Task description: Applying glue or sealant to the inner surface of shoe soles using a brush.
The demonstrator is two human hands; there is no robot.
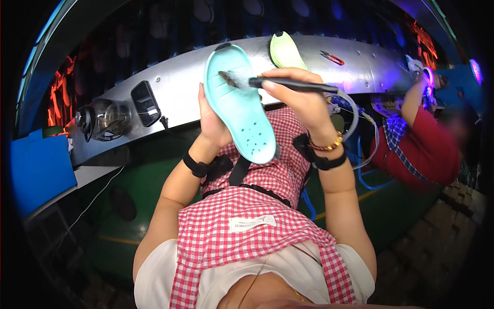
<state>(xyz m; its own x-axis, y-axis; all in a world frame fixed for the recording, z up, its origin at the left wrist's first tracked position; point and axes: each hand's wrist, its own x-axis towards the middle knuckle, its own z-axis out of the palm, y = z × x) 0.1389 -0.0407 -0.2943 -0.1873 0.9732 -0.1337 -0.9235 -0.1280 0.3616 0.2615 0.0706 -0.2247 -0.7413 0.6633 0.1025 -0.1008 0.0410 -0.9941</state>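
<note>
Beyond us curves a silvery metal desk; before it, our left hand has its fingers around the left edge of a turquoise shoe sole, long axis running outward and slightly left. Our right hand, fingers wrapped on a black-handled brush, points its bristles leftward across that axis (whether touching, we cannot tell).

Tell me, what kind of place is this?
Probably a shoe workshop or factory: the left hand holds a turquoise sole, a pale green sole lies on the metal bench, and another person is nearby.
</note>
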